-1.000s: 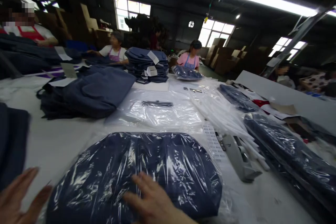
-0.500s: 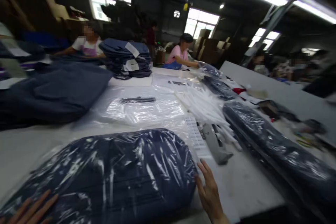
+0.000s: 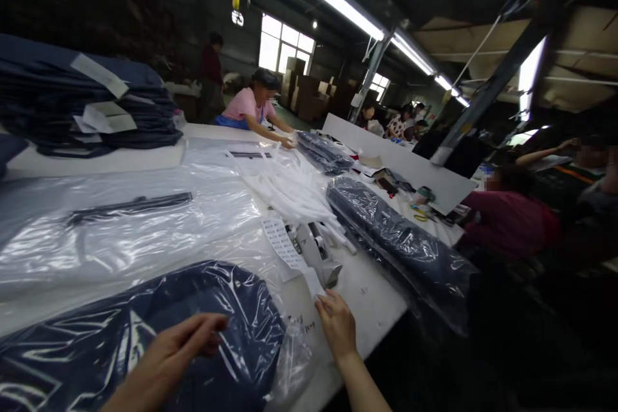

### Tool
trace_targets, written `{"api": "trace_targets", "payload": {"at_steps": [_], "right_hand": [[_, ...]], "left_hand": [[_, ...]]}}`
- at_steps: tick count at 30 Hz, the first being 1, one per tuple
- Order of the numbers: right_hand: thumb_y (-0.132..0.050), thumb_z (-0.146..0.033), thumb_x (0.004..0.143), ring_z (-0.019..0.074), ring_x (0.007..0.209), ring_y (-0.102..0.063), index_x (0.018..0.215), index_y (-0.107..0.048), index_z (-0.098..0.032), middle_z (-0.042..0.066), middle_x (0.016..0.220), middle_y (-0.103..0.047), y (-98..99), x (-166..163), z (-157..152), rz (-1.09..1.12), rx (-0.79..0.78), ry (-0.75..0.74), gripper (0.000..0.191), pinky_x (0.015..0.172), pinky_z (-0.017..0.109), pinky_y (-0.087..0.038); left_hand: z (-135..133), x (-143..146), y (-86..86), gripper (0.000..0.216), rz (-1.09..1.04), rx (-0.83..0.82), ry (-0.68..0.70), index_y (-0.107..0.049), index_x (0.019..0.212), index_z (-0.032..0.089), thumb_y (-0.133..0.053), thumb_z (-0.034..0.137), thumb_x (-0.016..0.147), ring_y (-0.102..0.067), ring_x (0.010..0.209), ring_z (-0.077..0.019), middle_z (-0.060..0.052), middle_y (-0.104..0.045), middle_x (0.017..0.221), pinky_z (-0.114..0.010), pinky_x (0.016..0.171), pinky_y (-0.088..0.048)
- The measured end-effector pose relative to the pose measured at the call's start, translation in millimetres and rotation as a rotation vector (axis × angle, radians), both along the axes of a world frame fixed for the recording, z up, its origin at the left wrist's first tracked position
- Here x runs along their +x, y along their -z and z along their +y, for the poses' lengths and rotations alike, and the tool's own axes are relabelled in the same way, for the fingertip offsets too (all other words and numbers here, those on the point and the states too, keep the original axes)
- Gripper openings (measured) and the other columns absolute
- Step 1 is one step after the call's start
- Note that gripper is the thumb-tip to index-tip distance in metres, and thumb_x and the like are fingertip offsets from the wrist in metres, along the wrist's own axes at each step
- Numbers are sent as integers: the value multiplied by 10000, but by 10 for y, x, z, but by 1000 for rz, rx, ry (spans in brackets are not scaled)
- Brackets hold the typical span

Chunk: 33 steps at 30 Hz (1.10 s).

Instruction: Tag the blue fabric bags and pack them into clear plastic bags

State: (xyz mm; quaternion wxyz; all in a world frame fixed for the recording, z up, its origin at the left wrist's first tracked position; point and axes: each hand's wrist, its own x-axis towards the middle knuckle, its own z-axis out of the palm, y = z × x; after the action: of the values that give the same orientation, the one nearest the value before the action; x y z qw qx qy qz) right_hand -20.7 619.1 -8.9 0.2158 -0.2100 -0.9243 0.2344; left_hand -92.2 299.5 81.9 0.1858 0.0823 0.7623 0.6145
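Fingers (image 3: 208,326) extended, left hand (image 3: 176,349) over bagged garment (image 3: 111,322)

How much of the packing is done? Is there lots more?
Done: one navy garment sits inside its clear bag, and more bagged ones lie to the right. In hand: the left hand is over that bag, whose end looks unsealed, while the right hand touches the label strip by the tape dispenser. To do: unbagged garments and spare bags wait.

garment packing factory — bagged clothes (image 3: 396,238), long tables (image 3: 367,296), workers (image 3: 251,106)
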Motion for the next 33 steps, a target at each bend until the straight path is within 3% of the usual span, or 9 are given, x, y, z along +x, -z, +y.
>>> {"api": "trace_targets", "payload": {"at_steps": [2, 5, 9, 13, 17, 22, 29, 31, 33], "right_hand": [[-502, -333, 910, 204, 1115, -589, 1066, -708, -260, 67, 1201, -642, -233, 32, 15, 36, -29, -2, 268, 988, 332, -450], [-522, -324, 899, 210, 1127, -586, 1056, -710, -282, 57, 1204, -643, -462, 190, -1, 44, -33, -21, 249, 996, 342, -447], [-585, -277, 853, 231, 1109, -598, 1028, -719, -302, 54, 1195, -651, -508, 488, -9, -63, -46, -104, 222, 983, 371, -462], [-721, -252, 743, 296, 1187, -531, 1018, -719, -285, 72, 1249, -619, -649, 451, 86, -21, -26, -182, 277, 1025, 475, -410], [-671, -209, 805, 228, 1092, -559, 1018, -710, -240, 62, 1131, -668, -921, -175, 138, 237, 23, -257, 219, 996, 400, -414], [-719, -254, 779, 205, 970, -589, 995, -715, -277, 2, 1020, -714, -939, -864, 39, 146, 148, -459, 217, 890, 354, -422], [-591, -289, 883, 215, 973, -571, 850, -710, -265, -2, 987, -723, -810, -797, 30, 381, 443, -501, 126, 881, 391, -381], [-591, -280, 880, 214, 982, -572, 832, -707, -263, 5, 1004, -718, -878, -719, -2, 480, 410, -487, 126, 896, 393, -385], [-618, -304, 857, 214, 974, -579, 814, -705, -256, 25, 986, -708, -988, -652, -74, 552, 230, -430, 109, 902, 392, -403]], "left_hand": [[657, -108, 1, 735, -326, 211, 157, -679, 981, 107, -756, 697, 549, -662, 830, -261, -164, -672, 1011, -319, 742, -579], [1567, -315, 46, 636, -663, 410, 37, -565, 1081, -6, -723, 512, 746, -670, 757, -230, -220, -653, 954, -303, 709, -578], [2183, -661, 138, 324, -619, 445, -103, -504, 1157, 48, -503, 288, 940, -659, 677, -158, -152, -663, 913, -251, 645, -561], [2190, -836, 228, 190, -545, 379, -87, -587, 1059, 92, -510, 183, 911, -653, 653, -172, -118, -680, 869, -258, 573, -536], [2035, -810, 186, 189, -453, 327, -24, -650, 963, 115, -565, 263, 883, -641, 640, -180, -96, -685, 814, -257, 556, -509], [1934, -820, 121, 257, -306, 295, -12, -683, 889, 69, -588, 303, 845, -573, 577, -132, -72, -651, 704, -204, 529, -438], [1998, -1001, 242, 297, -242, 172, -18, -641, 1012, 60, -490, 272, 868, -597, 638, -151, -118, -674, 850, -232, 544, -443], [2025, -1024, 231, 348, -210, 151, 9, -606, 1065, 42, -407, 278, 906, -621, 668, -177, -153, -672, 888, -283, 608, -488], [1971, -978, 190, 390, -126, 125, 32, -579, 1114, 24, -364, 285, 920, -639, 739, -219, -196, -661, 949, -350, 694, -509]]}}
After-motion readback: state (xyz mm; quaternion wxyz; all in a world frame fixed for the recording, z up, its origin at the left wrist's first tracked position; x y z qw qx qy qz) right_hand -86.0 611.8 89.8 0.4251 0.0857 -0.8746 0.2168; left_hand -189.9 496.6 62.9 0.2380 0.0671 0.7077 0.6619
